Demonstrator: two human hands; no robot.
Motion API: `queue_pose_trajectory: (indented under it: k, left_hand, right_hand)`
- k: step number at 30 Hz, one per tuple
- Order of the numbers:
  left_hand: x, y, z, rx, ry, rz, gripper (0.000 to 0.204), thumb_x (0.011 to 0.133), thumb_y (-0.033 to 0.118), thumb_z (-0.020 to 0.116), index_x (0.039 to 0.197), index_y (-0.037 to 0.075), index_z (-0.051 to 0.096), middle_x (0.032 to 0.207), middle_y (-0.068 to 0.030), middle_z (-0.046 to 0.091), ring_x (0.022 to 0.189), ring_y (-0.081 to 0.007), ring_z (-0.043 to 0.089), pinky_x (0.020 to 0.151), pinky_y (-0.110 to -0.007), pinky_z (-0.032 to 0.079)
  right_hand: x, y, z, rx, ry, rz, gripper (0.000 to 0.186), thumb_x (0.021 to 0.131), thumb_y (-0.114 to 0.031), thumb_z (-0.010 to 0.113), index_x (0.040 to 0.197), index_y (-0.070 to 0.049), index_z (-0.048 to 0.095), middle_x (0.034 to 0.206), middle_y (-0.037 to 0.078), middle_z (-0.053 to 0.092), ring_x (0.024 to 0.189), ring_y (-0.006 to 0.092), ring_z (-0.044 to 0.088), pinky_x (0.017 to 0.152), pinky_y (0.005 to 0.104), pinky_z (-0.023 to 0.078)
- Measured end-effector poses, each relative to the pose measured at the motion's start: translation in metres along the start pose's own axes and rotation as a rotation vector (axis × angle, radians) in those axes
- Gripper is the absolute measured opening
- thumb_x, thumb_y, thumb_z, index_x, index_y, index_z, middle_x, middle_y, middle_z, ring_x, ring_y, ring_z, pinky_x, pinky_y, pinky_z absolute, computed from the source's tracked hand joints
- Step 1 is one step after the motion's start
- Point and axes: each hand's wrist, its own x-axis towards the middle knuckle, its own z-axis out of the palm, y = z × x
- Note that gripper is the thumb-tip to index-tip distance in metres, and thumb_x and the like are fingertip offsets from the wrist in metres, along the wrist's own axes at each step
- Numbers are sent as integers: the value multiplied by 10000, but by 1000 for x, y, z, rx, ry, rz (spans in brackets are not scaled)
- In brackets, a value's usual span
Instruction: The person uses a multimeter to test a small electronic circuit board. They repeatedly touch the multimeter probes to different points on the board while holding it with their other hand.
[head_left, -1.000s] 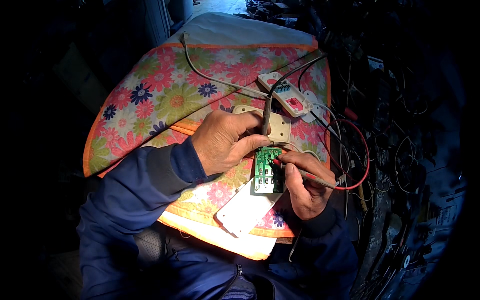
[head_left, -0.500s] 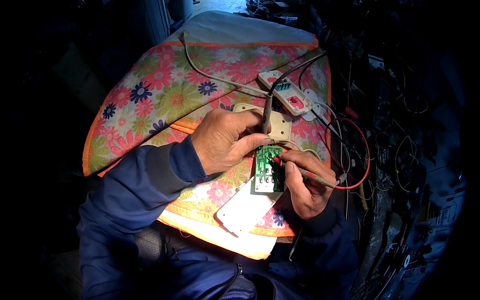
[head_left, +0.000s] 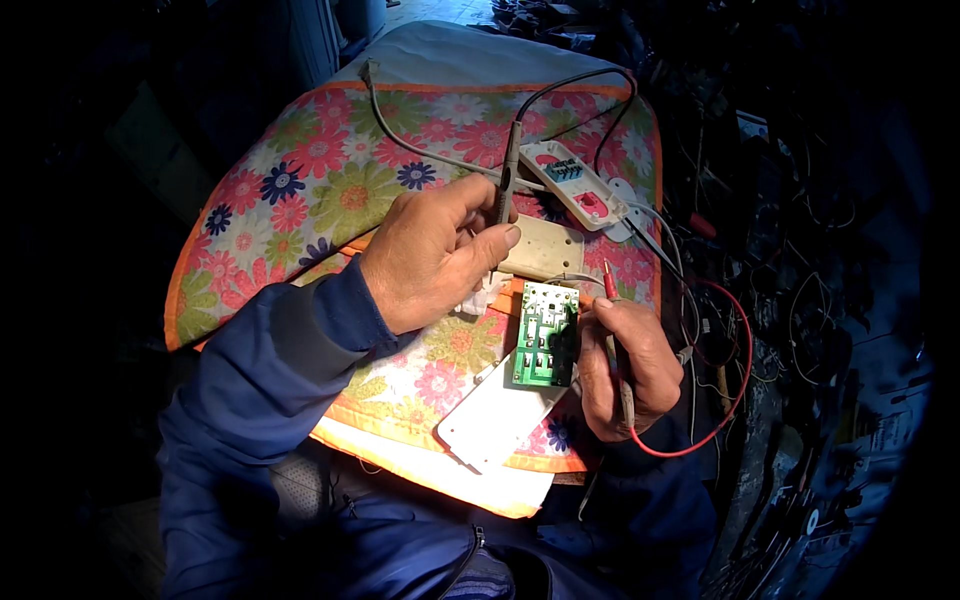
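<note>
My left hand [head_left: 432,250] pinches a grey test probe [head_left: 508,175] with a black lead rising from its upper end; the probe stands nearly upright, off the board's left side. In my right hand [head_left: 640,368] is a red-tipped test probe [head_left: 610,285], its point raised and apart from the board. Between the hands sits a green circuit board [head_left: 546,335] with several small components, partly in shadow at its right. It overlaps a white plastic cover [head_left: 490,420]. Behind the board lies a cream plastic casing [head_left: 548,250] with screw holes.
A flowered cloth [head_left: 350,190] with orange edging covers the work surface. An opened white casing [head_left: 572,185] with blue and red parts lies at the back right. A grey cable [head_left: 420,155] crosses the cloth. The red lead [head_left: 745,375] loops at right, beside dark clutter [head_left: 790,300].
Both probes have lifted off the circuit board. My left hand moved up and left, tilting its probe; my right hand drew back right, turning its probe tip upward. The board shifted slightly.
</note>
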Motion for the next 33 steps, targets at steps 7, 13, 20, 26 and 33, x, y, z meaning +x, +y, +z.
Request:
queue_pose_trajectory:
  k: [7, 13, 20, 26, 33]
  left_hand:
    - [-2, -5, -6, 443, 317, 257, 365, 940, 61, 752, 1259, -27, 599, 866, -108, 685, 644, -167, 655, 614, -324, 521]
    - [-14, 13, -8, 415, 448, 327, 355, 892, 21, 784, 1207, -40, 633, 948, -113, 685, 638, -98, 632, 593, -255, 484]
    - [-50, 24, 24, 56, -125, -169, 356, 915, 159, 831, 1168, -50, 692, 875, -13, 678, 704, -31, 578, 615, -214, 479]
    - [-45, 20, 40, -24, -88, -126, 321, 944, 111, 793, 1202, -49, 687, 935, -12, 699, 713, -20, 567, 630, -213, 483]
    - [-43, 9, 50, -266, -94, -67, 279, 971, 27, 742, 1239, -17, 678, 1001, 5, 710, 826, -41, 640, 739, -220, 539]
  right_hand:
    - [6, -4, -1, -197, 23, 145, 478, 789, 52, 781, 1251, 63, 657, 982, 206, 718, 889, 359, 703, 803, 408, 561]
    - [-5, 1, -1, -61, -34, 369, 383, 842, 48, 772, 1213, 25, 683, 983, 182, 731, 869, 293, 735, 782, 345, 570]
    - [-4, -9, -5, 120, 70, 430, 285, 905, 68, 709, 1184, 20, 672, 972, 107, 727, 827, 130, 707, 741, 252, 550]
    - [1, -18, -9, 251, 84, 473, 302, 917, 71, 694, 1209, 28, 626, 960, 85, 713, 820, 120, 697, 732, 248, 549]
    - [2, -22, -12, 410, 70, 572, 368, 905, 57, 729, 1255, 39, 617, 1005, 100, 716, 888, 131, 706, 790, 258, 558]
